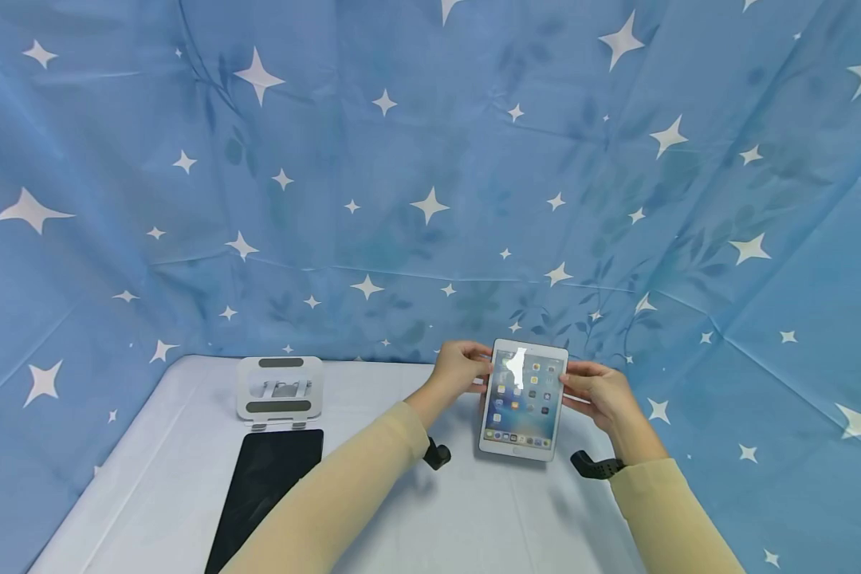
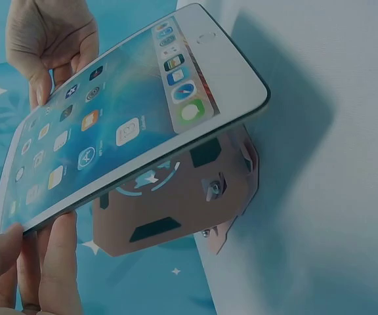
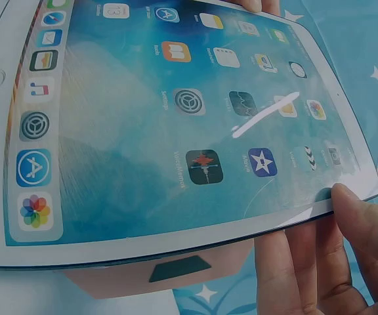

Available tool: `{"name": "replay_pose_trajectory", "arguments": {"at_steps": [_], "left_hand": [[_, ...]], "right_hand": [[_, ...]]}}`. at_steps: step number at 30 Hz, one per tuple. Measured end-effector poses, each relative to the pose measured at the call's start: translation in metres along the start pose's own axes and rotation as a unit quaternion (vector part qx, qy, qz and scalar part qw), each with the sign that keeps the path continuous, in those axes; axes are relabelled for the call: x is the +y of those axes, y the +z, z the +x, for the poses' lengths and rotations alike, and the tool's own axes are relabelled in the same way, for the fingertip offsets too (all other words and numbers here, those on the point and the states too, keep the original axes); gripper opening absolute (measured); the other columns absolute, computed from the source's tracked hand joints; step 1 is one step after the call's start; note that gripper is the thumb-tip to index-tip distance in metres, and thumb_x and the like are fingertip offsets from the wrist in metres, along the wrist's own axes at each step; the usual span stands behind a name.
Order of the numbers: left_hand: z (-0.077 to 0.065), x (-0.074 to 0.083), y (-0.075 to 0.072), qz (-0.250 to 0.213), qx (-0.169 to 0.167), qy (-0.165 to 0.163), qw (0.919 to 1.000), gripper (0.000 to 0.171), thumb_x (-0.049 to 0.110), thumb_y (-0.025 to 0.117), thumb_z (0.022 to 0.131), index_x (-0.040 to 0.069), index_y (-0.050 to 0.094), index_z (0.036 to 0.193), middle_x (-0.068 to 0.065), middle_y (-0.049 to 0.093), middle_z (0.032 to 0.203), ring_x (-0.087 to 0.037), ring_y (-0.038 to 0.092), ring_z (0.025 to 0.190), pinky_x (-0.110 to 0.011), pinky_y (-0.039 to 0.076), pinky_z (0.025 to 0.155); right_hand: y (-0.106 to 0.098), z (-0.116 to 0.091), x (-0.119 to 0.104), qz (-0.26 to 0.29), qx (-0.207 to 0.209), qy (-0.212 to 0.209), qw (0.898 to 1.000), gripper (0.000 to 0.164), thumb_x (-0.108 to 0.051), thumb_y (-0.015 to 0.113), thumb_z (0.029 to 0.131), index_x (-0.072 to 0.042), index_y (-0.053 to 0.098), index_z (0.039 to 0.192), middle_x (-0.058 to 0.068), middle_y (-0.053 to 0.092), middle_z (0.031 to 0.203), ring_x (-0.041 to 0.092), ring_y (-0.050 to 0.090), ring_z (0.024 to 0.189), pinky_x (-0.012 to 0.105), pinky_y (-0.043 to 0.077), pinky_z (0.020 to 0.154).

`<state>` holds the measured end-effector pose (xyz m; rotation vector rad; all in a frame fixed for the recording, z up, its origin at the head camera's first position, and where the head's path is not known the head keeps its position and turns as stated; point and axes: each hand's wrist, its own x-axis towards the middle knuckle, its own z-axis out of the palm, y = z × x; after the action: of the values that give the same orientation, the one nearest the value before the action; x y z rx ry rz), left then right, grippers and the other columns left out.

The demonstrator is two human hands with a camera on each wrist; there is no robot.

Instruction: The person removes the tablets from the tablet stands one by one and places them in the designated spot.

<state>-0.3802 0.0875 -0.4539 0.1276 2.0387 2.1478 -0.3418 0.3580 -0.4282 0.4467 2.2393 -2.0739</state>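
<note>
A white tablet [image 1: 523,399] with lit app icons is tilted up toward me between both hands. My left hand [image 1: 458,375] pinches its left edge near the top, thumb on the front rim and fingers behind. At the opposite edge, my right hand [image 1: 604,395] grips it in the same way, as the right wrist view shows with the thumb on the glass border of the tablet [image 3: 130,131]. Behind the tablet, the left wrist view shows a rose-coloured folding stand [image 2: 169,216] with dark pads and a round cutout. The tablet hides this stand in the head view.
To the left on the white table [image 1: 143,478] stands a silver tablet stand [image 1: 280,406] with dark pads. A black tablet [image 1: 280,466] lies in front of it, partly covered by my left sleeve. A blue curtain [image 1: 430,159] with white stars surrounds the table.
</note>
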Motion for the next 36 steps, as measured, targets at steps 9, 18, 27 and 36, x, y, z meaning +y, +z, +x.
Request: {"name": "replay_pose_trajectory", "arguments": {"at_steps": [9,18,27,36], "left_hand": [[-0.006,-0.004,0.0,0.002,-0.007,-0.011,0.9999,0.024,0.004,0.08,0.096,0.013,0.081,0.117,-0.006,0.074,0.099,-0.023,0.073,0.086,-0.038,0.07,0.073],[-0.011,-0.011,0.002,0.015,0.004,-0.019,0.9997,0.023,0.004,0.079,0.096,0.012,0.08,0.117,-0.007,0.075,0.102,-0.023,0.074,0.087,-0.039,0.07,0.072],[-0.013,-0.018,0.005,0.023,0.01,-0.024,0.9994,0.021,0.004,0.078,0.096,0.011,0.079,0.115,-0.007,0.075,0.099,-0.019,0.072,0.081,-0.047,0.07,0.079],[-0.018,-0.026,0.004,0.014,0.001,-0.035,0.9993,0.021,0.002,0.078,0.096,0.009,0.079,0.115,-0.008,0.073,0.097,-0.022,0.074,0.083,-0.035,0.069,0.066]], "right_hand": [[-0.001,-0.001,0.008,0.0,-0.002,0.003,1.0,0.015,-0.007,0.078,0.099,-0.02,0.08,0.105,-0.009,0.076,0.09,0.012,0.075,0.081,0.03,0.069,0.077],[-0.001,-0.001,0.016,-0.027,-0.002,0.0,1.0,0.02,-0.008,0.076,0.1,-0.012,0.078,0.12,-0.009,0.078,0.09,0.012,0.075,0.081,0.03,0.069,0.076],[-0.001,-0.002,0.025,-0.039,0.001,0.007,0.999,0.021,-0.009,0.076,0.1,-0.011,0.078,0.121,-0.009,0.078,0.09,0.012,0.076,0.082,0.028,0.068,0.074],[0.0,-0.005,0.033,-0.042,0.003,0.024,0.999,0.029,-0.01,0.079,0.099,-0.006,0.074,0.127,-0.006,0.078,0.091,0.014,0.076,0.082,0.03,0.068,0.073]]}}
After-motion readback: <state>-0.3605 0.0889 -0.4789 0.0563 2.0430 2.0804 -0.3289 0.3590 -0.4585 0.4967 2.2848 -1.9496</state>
